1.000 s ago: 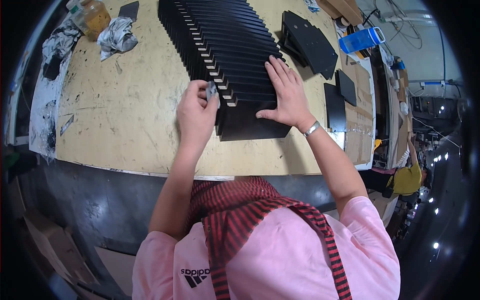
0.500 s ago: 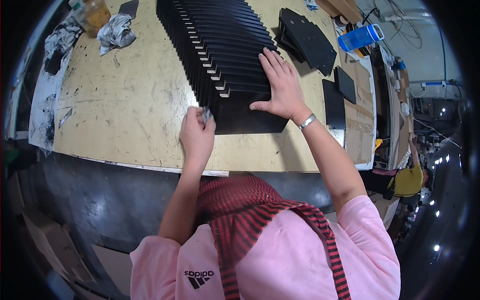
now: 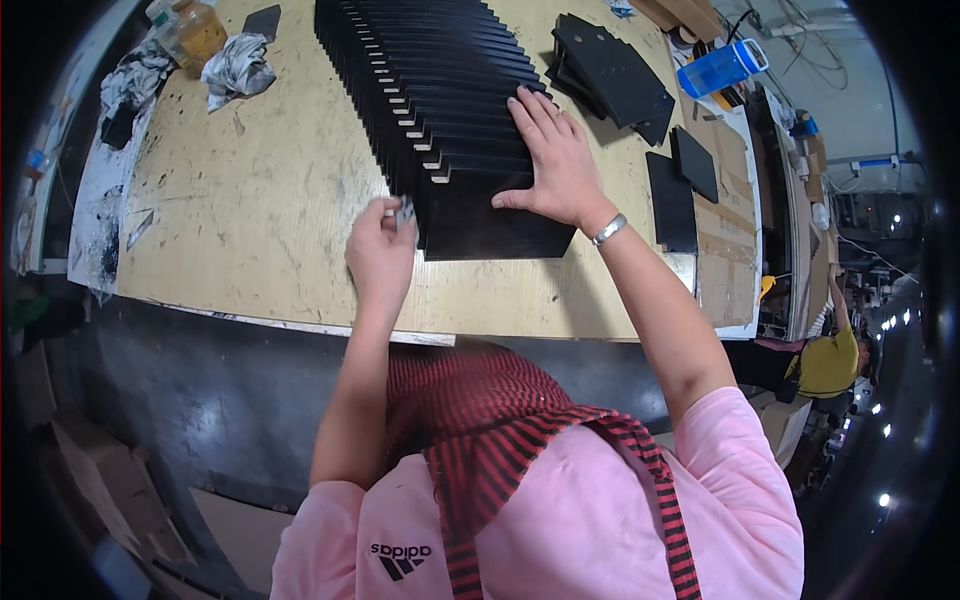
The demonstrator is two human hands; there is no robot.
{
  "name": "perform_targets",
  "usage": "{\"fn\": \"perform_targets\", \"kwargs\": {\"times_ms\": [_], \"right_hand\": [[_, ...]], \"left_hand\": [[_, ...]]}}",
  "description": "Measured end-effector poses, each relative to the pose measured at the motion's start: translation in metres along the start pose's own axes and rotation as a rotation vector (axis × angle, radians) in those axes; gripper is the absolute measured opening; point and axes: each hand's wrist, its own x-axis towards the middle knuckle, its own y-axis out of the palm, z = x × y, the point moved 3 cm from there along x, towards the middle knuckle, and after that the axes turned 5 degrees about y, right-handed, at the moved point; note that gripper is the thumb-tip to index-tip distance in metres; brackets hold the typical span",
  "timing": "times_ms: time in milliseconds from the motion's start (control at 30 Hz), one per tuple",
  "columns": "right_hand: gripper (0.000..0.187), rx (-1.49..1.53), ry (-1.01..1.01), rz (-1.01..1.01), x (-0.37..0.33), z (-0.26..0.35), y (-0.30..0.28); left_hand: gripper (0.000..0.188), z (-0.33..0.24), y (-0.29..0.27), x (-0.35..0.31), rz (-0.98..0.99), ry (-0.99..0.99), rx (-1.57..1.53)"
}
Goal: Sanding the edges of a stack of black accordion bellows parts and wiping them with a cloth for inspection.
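A long row of black panels point(image 3: 490, 215), standing close together with pale notches along their left part, runs away from me across the table. My right hand point(image 3: 556, 165) lies on the right side of the row near its front, fingers stretched out and thumb spread. Beside the row's left front edge, my left hand point(image 3: 382, 240) pinches a small crumpled grey piece point(image 3: 404, 213) that looks like a rag or wipe. Its fingertips are close to the panel edges; whether the piece touches them I cannot tell.
The pale stained table point(image 3: 230, 200) carries crumpled rags point(image 3: 237, 72) and a jar of brownish liquid point(image 3: 200, 35) at the far left. Stacked black plates point(image 3: 615, 75), smaller black plates point(image 3: 672, 205), cardboard point(image 3: 727, 240) and a blue bottle point(image 3: 720, 68) lie right. A person in yellow point(image 3: 830, 360) is farther off.
My left hand has moved slightly up and left with the grey piece. My right hand stays spread on the row, a little higher in view. The whole view has shifted slightly.
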Motion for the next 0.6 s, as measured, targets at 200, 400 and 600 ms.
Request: {"fn": "perform_targets", "kwargs": {"times_ms": [200,400,600], "right_hand": [[0.122,-0.005,0.002,0.016,0.000,0.003,0.000],[0.122,0.007,-0.010,-0.016,0.004,0.006,0.000],[0.121,0.053,-0.005,0.000,0.005,0.005,-0.007]], "left_hand": [[0.024,0.006,-0.003,-0.010,-0.035,0.178,0.158],[0.021,-0.010,-0.010,0.003,-0.036,0.252,0.239],[0.021,-0.002,-0.045,0.001,-0.045,0.238,0.341]]}}
